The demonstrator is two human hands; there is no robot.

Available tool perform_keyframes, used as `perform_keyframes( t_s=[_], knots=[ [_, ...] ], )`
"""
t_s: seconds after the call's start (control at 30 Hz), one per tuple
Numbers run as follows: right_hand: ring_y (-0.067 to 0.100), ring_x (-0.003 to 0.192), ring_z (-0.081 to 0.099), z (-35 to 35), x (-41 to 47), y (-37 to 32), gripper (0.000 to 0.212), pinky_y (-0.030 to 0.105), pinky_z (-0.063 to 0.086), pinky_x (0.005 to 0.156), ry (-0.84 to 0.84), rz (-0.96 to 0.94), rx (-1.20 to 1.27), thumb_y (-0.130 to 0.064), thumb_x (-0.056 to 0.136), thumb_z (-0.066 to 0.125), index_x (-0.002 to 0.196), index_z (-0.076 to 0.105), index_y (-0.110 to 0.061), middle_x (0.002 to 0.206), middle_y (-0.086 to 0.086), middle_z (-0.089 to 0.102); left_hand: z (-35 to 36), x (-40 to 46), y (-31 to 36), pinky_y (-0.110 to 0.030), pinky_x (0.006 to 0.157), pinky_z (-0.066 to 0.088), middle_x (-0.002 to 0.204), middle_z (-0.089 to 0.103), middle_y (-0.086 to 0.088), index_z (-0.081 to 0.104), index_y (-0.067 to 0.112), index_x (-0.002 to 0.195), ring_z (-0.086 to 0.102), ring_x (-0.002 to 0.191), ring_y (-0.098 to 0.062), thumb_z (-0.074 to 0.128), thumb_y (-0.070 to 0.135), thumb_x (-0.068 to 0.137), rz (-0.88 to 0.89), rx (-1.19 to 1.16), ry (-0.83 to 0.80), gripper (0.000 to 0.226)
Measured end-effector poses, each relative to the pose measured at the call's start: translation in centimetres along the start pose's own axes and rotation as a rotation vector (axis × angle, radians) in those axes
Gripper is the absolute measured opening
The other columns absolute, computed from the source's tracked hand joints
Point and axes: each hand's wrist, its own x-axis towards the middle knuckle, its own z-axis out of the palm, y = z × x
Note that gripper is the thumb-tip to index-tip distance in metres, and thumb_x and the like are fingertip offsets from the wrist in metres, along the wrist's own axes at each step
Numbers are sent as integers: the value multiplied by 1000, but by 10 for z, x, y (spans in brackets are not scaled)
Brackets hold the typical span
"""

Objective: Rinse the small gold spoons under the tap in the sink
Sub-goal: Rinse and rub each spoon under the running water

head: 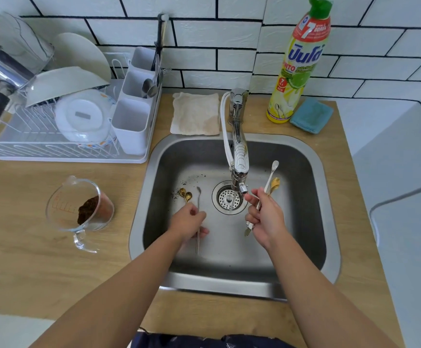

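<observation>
My right hand (267,217) holds a small gold spoon (274,183) together with a long silver spoon (272,172), bowls up, just right of the tap (239,156). A thin stream of water (232,203) falls from the spout onto the drain (227,198). Low on the left side of the steel sink (304,156), my left hand (189,221) is closed on a thin silver spoon (198,197). Two small gold spoons (186,195) lie on the sink floor just beyond that hand, amid dark coffee grounds.
A glass measuring jug (79,212) with dark grounds stands on the wooden counter at left. Behind it sits a white dish rack (66,136) with plates and a cutlery holder. A folded cloth (195,114), a dish-soap bottle (297,66) and a blue sponge (311,115) line the back.
</observation>
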Motion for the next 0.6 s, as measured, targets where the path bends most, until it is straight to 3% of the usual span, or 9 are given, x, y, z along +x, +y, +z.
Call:
perform_keyframes(
  t_s=[0.13, 0.27, 0.37, 0.5, 0.6],
  knots=[
    [5, 36, 24, 1, 1, 5, 14, 18, 22, 36, 15, 24, -67, -18, 107, 52, 98, 59, -9, 68, 4, 71, 13, -17, 16, -31, 59, 40, 81, 67, -6, 53, 22, 84, 56, 69, -19, 53, 29, 93, 209, 320, -18, 12],
    [5, 38, 24, 2, 1, 8, 11, 18, 23, 36, 43, 28, -181, -20, 105, 56, 104, 60, -10, 81, 6, 76, 20, -26, 19, -27, 63, 40, 80, 61, 5, 66, 22, 99, 57, 79, -16, 44, 34, 103, 311, 498, -119, 25],
    [5, 40, 25, -1, -1, 14, 15, 19, 23, 39, 49, 15, -284, -25, 102, 64, 104, 63, -11, 96, 7, 78, 21, -31, 15, -24, 58, 48, 73, 64, 1, 61, 19, 97, 60, 60, -13, 51, 32, 104, 308, 437, -152, 18],
    [7, 43, 26, -3, -4, 21, 14, 21, 25, 40, -4, -10, -347, -19, 91, 78, 98, 67, -15, 66, -4, 66, 25, -40, 17, -22, 42, 42, 61, 63, 3, 59, 19, 97, 55, 43, -10, 51, 31, 103, 249, 289, -235, 16],
    [7, 42, 29, 1, -5, 25, 24, 21, 27, 40, -76, -51, -396, -16, 84, 84, 77, 63, -25, 56, -9, 51, 26, -46, 21, -20, 37, 33, 56, 59, 2, 59, 16, 97, 46, 38, -13, 50, 33, 103, 170, 148, -322, 21]
  ],
)
